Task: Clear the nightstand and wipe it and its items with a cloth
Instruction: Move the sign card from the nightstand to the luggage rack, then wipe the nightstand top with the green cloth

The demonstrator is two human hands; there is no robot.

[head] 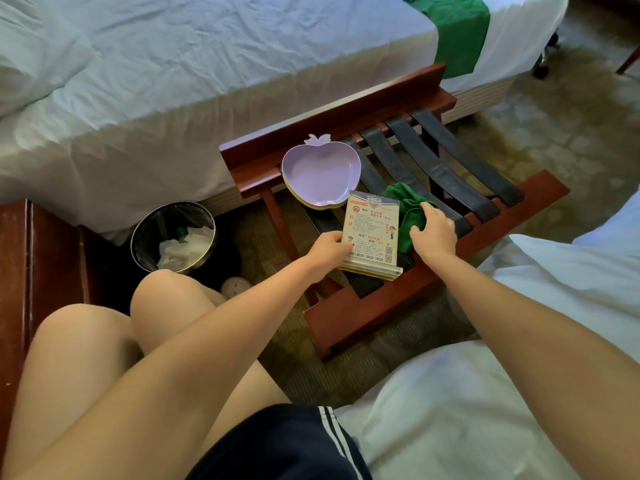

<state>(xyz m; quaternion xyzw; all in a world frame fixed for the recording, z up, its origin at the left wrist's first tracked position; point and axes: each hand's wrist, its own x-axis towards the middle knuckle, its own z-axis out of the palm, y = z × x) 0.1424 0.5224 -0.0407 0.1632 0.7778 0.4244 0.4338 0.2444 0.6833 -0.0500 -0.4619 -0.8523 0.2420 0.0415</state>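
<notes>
An acrylic sign stand (372, 230) with a printed card stands on a wooden luggage rack (381, 306) between two beds. My left hand (329, 251) pinches the sign's left edge. Just right of the sign lies a crumpled green cloth (408, 206), and my right hand (433, 230) grips it from above. Behind the sign sits a stack of apple-shaped plates (322, 171), the top one purple. The dark wooden nightstand (20, 289) shows only at the left edge; its top is out of view.
A metal waste bin (173, 237) with white tissue stands on the carpet left of the rack. A round white object (235, 287) lies on the floor by my knee. White beds flank the rack; a green runner (457, 32) crosses the far bed.
</notes>
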